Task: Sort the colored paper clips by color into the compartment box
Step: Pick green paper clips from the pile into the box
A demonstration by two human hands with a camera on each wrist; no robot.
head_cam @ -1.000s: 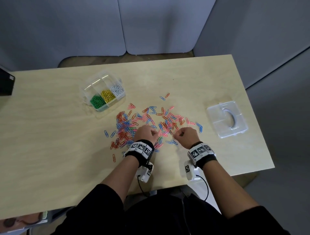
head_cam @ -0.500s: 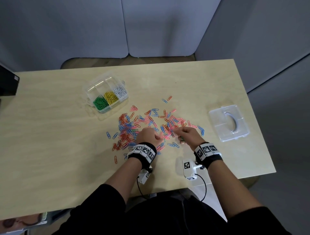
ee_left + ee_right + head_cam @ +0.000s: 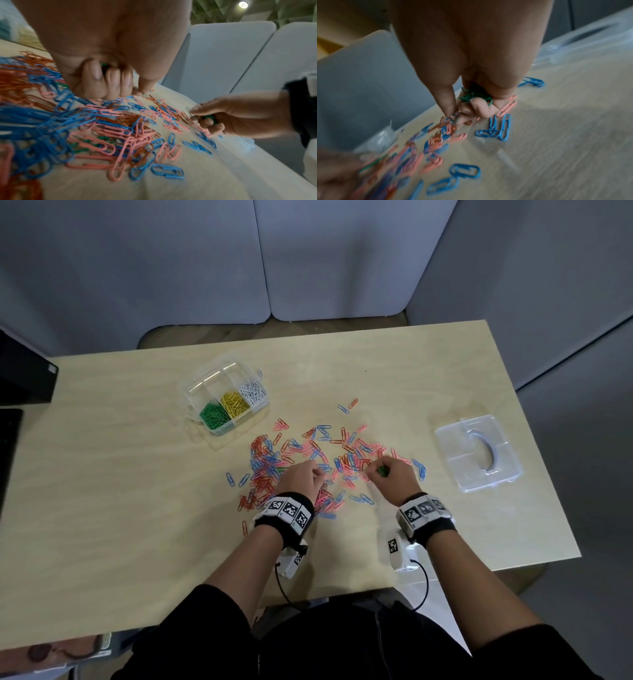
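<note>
Your left hand point(image 3: 301, 479) sits low over the near-left part of the loose paper clips point(image 3: 308, 453) scattered across the middle of the desk point(image 3: 137, 508), its fingers curled tight into the palm; in the left wrist view a bit of green shows inside that fist point(image 3: 102, 64), so it seems to be holding green clips, though only a sliver is visible. Your right hand point(image 3: 394, 477) is just right of it, over the near-right part of the scatter, with the lower fingers folded around a bunch of green clips point(image 3: 474, 94) while the thumb and forefinger pinch down at the pile. The clips on the desk are mostly blue, pink and orange-red, with a few green ones mixed into the left part. The compartment box point(image 3: 226, 398) stands to the far left of the scatter, well apart from both hands; its near row holds green, yellow and white clips in separate compartments. The clear lid point(image 3: 479, 453) lies flat near the desk's right edge.
</note>
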